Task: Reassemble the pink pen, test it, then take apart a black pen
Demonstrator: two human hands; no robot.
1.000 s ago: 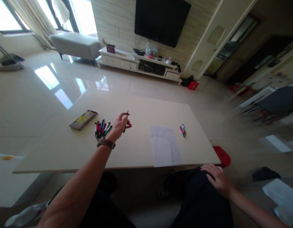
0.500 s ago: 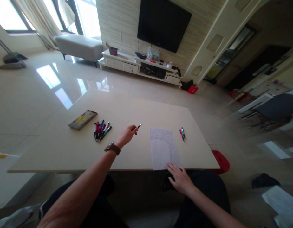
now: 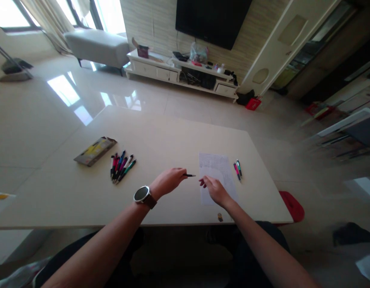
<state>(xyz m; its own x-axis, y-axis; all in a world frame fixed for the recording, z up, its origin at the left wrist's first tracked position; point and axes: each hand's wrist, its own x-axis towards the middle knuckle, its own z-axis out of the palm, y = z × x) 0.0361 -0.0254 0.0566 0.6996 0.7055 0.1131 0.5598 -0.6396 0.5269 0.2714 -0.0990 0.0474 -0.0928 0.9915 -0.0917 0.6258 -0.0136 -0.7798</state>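
Hands now close together, left [image 3: 168, 182] gripping pen [image 3: 189, 175], right [image 3: 213, 190] risen onto paper [image 3: 216, 176]

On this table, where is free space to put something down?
The table is bare along its far edge, in the near left corner below the pen pile, and between the pile and the left hand. It is crowded around the paper, right hand and two pens.

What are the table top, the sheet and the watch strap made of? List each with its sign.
Table top: smooth, cream, faint sheen; laminate or stone, unclear.
Sheet: thin white paper, covered in fine print.
Watch strap: brown, matte, probably leather.
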